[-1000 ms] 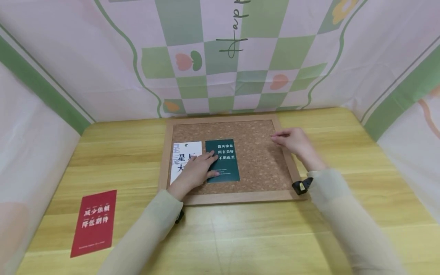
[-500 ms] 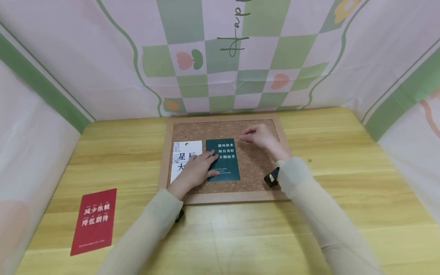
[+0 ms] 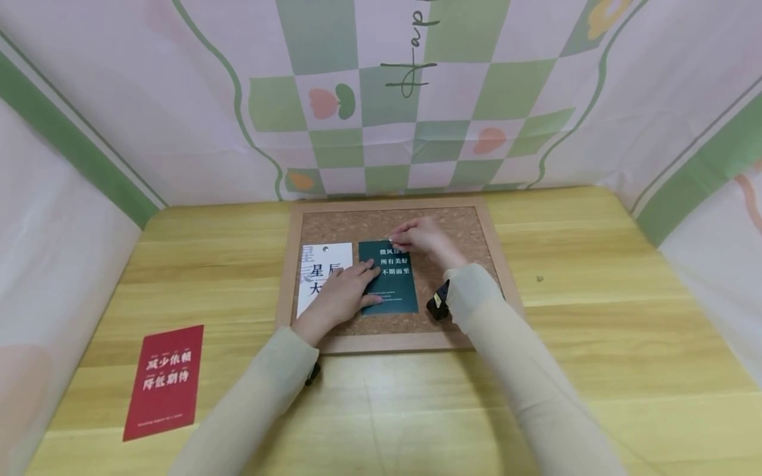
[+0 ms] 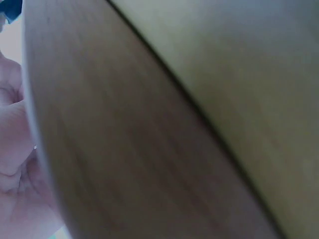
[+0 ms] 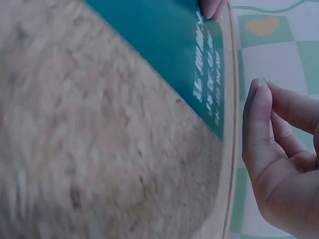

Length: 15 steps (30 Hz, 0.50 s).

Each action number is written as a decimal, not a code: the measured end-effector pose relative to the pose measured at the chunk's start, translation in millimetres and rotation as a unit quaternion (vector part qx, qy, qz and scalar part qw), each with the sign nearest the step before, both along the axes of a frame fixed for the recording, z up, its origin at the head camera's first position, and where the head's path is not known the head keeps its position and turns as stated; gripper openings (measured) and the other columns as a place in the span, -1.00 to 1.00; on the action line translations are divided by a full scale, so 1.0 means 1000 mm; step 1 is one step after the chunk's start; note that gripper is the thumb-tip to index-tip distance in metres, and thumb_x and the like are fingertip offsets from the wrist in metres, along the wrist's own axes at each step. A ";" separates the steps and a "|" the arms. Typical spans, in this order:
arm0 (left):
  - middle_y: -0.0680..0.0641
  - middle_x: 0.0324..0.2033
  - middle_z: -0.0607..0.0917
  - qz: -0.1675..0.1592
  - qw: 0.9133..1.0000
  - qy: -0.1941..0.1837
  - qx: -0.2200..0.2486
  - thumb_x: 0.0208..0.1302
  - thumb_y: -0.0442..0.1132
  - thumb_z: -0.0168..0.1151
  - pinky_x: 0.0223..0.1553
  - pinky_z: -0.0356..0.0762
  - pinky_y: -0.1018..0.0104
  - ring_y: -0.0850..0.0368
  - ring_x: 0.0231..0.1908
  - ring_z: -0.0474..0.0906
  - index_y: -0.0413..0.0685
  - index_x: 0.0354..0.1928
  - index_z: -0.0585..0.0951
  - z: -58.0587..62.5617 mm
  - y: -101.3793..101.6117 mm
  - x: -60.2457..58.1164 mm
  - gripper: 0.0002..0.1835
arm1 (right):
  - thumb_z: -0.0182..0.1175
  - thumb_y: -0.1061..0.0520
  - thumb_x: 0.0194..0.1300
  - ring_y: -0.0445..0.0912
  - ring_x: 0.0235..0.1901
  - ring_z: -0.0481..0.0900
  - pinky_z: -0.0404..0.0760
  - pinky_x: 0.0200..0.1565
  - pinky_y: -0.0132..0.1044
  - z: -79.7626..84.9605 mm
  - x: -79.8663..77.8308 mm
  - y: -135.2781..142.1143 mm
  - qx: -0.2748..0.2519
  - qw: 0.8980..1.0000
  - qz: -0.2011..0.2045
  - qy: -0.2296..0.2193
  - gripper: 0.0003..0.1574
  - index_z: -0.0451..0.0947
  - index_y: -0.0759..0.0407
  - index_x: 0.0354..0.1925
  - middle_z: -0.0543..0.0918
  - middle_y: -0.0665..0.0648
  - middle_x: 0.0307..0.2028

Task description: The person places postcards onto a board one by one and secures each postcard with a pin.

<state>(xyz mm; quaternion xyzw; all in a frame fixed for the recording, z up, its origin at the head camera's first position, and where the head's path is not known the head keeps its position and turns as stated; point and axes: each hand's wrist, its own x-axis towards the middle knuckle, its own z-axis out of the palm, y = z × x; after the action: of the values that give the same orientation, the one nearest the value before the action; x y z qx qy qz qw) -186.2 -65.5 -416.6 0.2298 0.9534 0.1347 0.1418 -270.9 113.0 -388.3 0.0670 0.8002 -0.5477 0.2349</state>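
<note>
- Since 1 second ago the right hand [image 3: 425, 238] has moved left, from the right side of the cork board [image 3: 455, 228] to the top edge of the green card [image 3: 393, 284]; the left hand [image 3: 340, 295] has stayed in place
- The green card lies flat near the middle of the board, just right of the white card [image 3: 324, 260], its long axis running away from the person, its top edge far
- It is dark green and rectangular, with 3 lines of white characters upper right and smaller print below
- The right hand's thumb and fingertips pinch a small pale thing [image 3: 390, 240], too tiny to identify
- The left hand lies with fingers extended and thumb apart, across the white card and onto the green card's left part
</note>
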 end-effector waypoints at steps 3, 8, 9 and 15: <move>-0.09 0.46 0.19 0.001 1.000 -0.004 0.002 0.34 0.15 0.05 0.40 0.13 -0.14 -0.01 0.46 0.10 -0.02 0.41 0.27 0.000 0.000 0.000 -0.31 | 0.06 0.26 0.39 -0.34 -0.47 0.58 0.62 -0.27 -0.52 -0.002 -0.002 -0.004 -0.013 1.000 -0.015 -0.012 -0.62 0.49 0.41 0.11 0.62 0.20 -0.12; -0.09 0.46 0.18 0.002 1.000 -0.006 0.000 0.34 0.15 0.04 0.40 0.12 -0.14 -0.01 0.46 0.10 -0.02 0.41 0.26 0.001 0.000 0.001 -0.31 | 0.09 0.27 0.36 -0.35 -0.51 0.57 0.60 -0.34 -0.55 -0.005 -0.003 -0.009 -0.021 1.000 -0.021 -0.009 -0.61 0.51 0.41 0.11 0.63 0.03 -0.37; -0.08 0.46 0.18 0.002 1.000 -0.005 -0.001 0.34 0.15 0.04 0.40 0.12 -0.14 -0.01 0.46 0.10 -0.02 0.41 0.26 0.001 0.000 0.001 -0.31 | 0.09 0.27 0.36 -0.35 -0.52 0.56 0.59 -0.36 -0.56 -0.006 -0.003 -0.010 -0.018 1.000 -0.021 -0.007 -0.62 0.52 0.40 0.10 0.62 0.00 -0.40; -0.08 0.46 0.17 0.003 1.000 -0.009 -0.001 0.34 0.15 0.04 0.41 0.11 -0.14 0.00 0.47 0.09 -0.02 0.42 0.25 0.001 -0.001 0.000 -0.30 | 0.10 0.26 0.34 -0.34 -0.58 0.51 0.53 -0.46 -0.58 -0.009 -0.003 -0.014 0.007 1.000 -0.010 0.002 -0.65 0.57 0.37 0.04 0.59 -0.08 -0.52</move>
<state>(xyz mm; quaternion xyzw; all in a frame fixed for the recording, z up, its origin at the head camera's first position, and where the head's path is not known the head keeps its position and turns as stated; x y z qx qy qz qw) -186.5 -66.1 -415.8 0.2256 0.9530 0.1359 0.1499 -274.1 98.8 -397.3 0.0750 0.8037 -0.5448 0.2271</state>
